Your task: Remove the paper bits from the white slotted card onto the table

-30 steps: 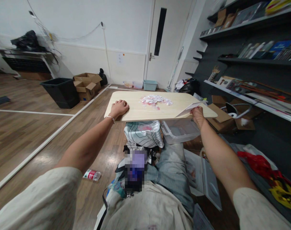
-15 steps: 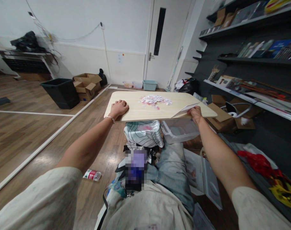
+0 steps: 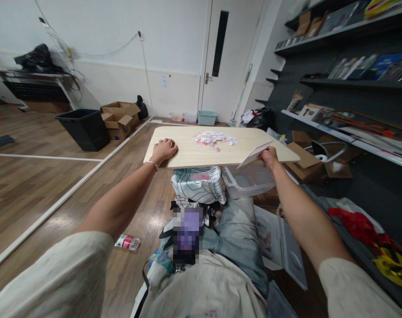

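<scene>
A pale wooden board (image 3: 187, 155) with rounded corners lies level in front of me. On its middle is a pile of small white and pink pieces (image 3: 214, 138). My right hand (image 3: 270, 157) pinches a thin white card (image 3: 255, 153) at the board's near right side. The card is tilted, with its lower left corner over the front edge; faint marks show on its face. My left hand (image 3: 164, 150) rests on the board's near left part, fingers curled in. Whatever may be inside those fingers is hidden.
Below the board are a clear plastic bin (image 3: 247, 187) and a patterned white cloth-covered thing (image 3: 197, 187). A plastic bottle (image 3: 127, 242) lies on the floor at left. Farther off stand a black trash bin (image 3: 88, 132) and cardboard boxes (image 3: 119, 121). Dark shelves (image 3: 340, 81) line the right.
The card in my right hand has turned and tilted, so more of its marked face shows and its corner dips past the front edge. My left hand and the pile look unchanged.
</scene>
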`<state>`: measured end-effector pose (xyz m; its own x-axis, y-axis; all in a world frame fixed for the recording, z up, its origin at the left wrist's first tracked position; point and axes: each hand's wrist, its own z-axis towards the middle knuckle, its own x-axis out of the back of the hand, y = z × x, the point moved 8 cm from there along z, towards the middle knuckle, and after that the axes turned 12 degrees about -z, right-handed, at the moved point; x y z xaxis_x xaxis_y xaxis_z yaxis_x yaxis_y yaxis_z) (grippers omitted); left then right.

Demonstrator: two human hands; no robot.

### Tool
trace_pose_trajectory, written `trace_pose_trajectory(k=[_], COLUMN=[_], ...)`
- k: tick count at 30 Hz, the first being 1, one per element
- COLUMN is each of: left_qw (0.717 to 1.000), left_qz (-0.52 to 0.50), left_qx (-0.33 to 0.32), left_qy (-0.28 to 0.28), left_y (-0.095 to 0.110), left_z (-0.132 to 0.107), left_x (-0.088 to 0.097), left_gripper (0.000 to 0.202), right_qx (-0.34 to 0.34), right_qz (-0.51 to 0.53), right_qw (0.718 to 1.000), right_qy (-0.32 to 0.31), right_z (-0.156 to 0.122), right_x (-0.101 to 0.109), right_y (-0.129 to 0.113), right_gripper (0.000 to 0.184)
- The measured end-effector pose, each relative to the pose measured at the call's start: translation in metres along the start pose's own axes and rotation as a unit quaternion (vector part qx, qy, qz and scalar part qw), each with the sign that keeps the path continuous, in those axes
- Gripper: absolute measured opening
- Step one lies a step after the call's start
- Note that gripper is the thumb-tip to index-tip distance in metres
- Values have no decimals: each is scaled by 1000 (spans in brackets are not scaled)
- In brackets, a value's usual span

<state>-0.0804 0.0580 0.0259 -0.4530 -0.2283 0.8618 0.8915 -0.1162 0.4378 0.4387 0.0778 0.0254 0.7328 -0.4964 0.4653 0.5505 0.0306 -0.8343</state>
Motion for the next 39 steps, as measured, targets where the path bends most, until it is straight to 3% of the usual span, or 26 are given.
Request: trace_pose_trajectory(k=[16,25,39], left_qw=[1000,1000,1000], left_qz=[0,5,-4], left_qx=[8,7,6], left_qy=[-7,-6,-8], left_y=[-2,-2,-2], left_z=[1,1,1], left_x=[-1,-2,-2], left_gripper=[42,43,42], right_qx=[-14,11,-2], right_qz=[7,42,19], right_qw=[1000,999,1000], right_qy=[-2,-1,6], right_z=[-6,-11,-6], right_x=[1,0,5], right_y=[-6,-13,-7], right_gripper=[3,6,6])
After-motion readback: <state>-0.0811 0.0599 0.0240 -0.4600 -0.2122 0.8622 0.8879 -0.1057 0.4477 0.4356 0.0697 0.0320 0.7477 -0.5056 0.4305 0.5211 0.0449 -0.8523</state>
